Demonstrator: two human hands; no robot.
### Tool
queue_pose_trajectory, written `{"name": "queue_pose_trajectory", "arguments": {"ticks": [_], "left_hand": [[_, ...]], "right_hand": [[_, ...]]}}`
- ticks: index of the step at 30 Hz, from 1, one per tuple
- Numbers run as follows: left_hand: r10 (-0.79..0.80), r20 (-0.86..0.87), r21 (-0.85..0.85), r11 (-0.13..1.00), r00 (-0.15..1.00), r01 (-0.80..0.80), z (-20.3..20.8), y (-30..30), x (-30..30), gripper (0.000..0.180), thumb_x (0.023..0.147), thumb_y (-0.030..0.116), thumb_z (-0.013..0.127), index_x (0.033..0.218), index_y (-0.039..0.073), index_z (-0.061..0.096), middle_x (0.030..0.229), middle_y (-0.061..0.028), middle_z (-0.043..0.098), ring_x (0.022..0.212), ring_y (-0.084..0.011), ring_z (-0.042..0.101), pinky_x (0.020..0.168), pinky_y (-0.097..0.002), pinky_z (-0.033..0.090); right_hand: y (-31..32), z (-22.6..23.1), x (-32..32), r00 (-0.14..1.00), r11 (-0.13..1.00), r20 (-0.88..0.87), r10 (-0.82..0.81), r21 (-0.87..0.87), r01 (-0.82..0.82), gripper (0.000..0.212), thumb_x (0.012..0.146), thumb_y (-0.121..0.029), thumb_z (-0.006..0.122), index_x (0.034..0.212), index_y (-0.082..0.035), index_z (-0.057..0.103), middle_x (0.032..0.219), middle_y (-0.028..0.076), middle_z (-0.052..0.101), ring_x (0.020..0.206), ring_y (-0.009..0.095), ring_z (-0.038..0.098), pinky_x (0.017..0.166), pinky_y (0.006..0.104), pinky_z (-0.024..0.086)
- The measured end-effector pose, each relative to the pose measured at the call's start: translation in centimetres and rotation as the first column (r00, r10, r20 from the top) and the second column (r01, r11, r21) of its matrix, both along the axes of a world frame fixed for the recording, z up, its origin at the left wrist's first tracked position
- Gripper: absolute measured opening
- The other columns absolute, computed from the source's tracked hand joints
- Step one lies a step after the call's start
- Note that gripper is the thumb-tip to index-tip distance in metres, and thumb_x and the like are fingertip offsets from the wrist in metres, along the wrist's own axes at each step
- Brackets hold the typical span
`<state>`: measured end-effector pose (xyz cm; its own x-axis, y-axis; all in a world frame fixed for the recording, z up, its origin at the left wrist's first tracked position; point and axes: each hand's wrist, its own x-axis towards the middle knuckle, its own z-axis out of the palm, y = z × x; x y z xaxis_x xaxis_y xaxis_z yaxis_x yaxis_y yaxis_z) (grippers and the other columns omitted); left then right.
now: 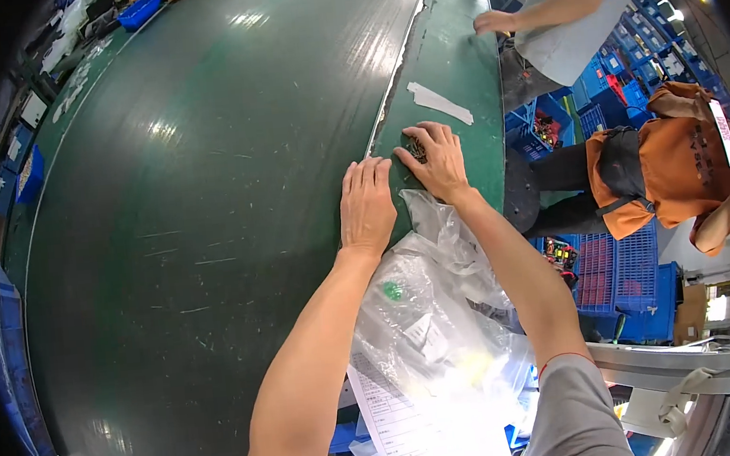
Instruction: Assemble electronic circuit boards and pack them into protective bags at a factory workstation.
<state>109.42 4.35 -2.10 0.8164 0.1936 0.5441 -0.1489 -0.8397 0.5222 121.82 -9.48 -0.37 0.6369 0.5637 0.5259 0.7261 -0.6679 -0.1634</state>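
My left hand [367, 203] lies flat at the inner edge of the green conveyor belt [230, 170], its fingers stretched out and holding nothing. Just to its right, my right hand [439, 162] curls round a small heap of brownish metal pieces [416, 150], perhaps screws, on the green side ledge [483, 144]. Thumb and forefinger close about the heap, and the palm hides part of it. Below my hands, between my forearms, sits a clear plastic bag [429, 309] with a green spot on it. A printed paper sheet [390, 417] hangs beneath the bag.
A white paper strip [441, 103] lies on the ledge ahead. Beyond it, a person in a grey shirt [577, 23] works at the ledge. Another person in an orange vest [672, 162] stands at right, near blue crates [616, 271]. A blue bin [140, 13] rests at the far left.
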Motion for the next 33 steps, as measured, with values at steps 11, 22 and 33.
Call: {"name": "queue_pose_trajectory", "arguments": {"ticks": [11, 22, 33], "left_hand": [[-0.017, 0.047, -0.015, 1.000, 0.999, 0.018, 0.4, -0.1, -0.1, 0.030, 0.083, -0.001, 0.059, 0.113, 0.004, 0.061, 0.111, -0.0096, 0.064, 0.111, -0.0279, 0.059, 0.097, -0.0425, 0.046], [-0.227, -0.090, -0.981, 0.190, 0.970, -0.047, 3.7, -2.2, -5.1, 0.026, 0.103, 0.013, 0.049, 0.119, -0.002, 0.062, 0.104, -0.0112, 0.069, 0.092, -0.0183, 0.067, 0.080, -0.0304, 0.055], [-0.317, -0.031, -0.745, -0.625, 0.948, -0.233, 6.9, 2.5, -7.0, 0.065, 0.107, 0.048, 0.030, 0.136, -0.007, 0.047, 0.134, -0.0199, 0.057, 0.126, -0.0288, 0.055, 0.111, -0.0426, 0.042]], "right_hand": [[0.2, -0.8, 0.3, 0.995, 0.994, 0.102, 0.013, -0.105, -0.003, 0.029, 0.094, -0.030, 0.065, 0.074, -0.011, 0.060, 0.072, 0.005, 0.059, 0.069, 0.027, 0.065, 0.056, 0.0416, 0.051], [0.4, -1.0, 0.6, 0.996, 0.989, 0.017, -0.089, -0.117, 0.091, 0.039, 0.099, -0.035, 0.059, 0.071, -0.008, 0.060, 0.069, 0.012, 0.064, 0.070, 0.032, 0.068, 0.059, 0.0444, 0.052], [9.2, 7.1, -10.4, 0.586, 0.692, -0.786, 0.197, 0.535, 0.485, 0.060, 0.098, -0.046, 0.060, 0.061, 0.001, 0.052, 0.055, 0.007, 0.044, 0.056, 0.013, 0.037, 0.053, 0.0371, 0.037]]}}
